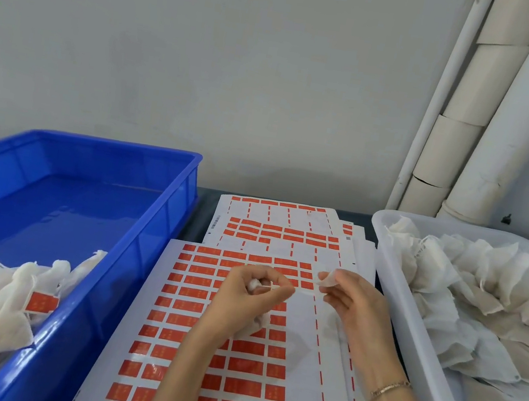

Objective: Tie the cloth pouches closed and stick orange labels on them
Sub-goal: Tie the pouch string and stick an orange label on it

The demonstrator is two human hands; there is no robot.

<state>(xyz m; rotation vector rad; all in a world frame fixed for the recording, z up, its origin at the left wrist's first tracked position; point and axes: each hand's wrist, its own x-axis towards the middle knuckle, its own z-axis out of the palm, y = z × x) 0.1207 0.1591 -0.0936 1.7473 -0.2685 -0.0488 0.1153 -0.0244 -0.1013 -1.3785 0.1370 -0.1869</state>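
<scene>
Pouch [258,323], soft, light and limp, over the label sheet [176,353]: neck clenched in left hand [241,295] grip, drawstring [305,292] pinched in right hand [347,300] grip. Probably handles best by gathered neck.

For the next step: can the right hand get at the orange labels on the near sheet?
Probably yes: the label sheet lies uncovered under the right hand, though its fingers now pinch the drawstring.
</scene>
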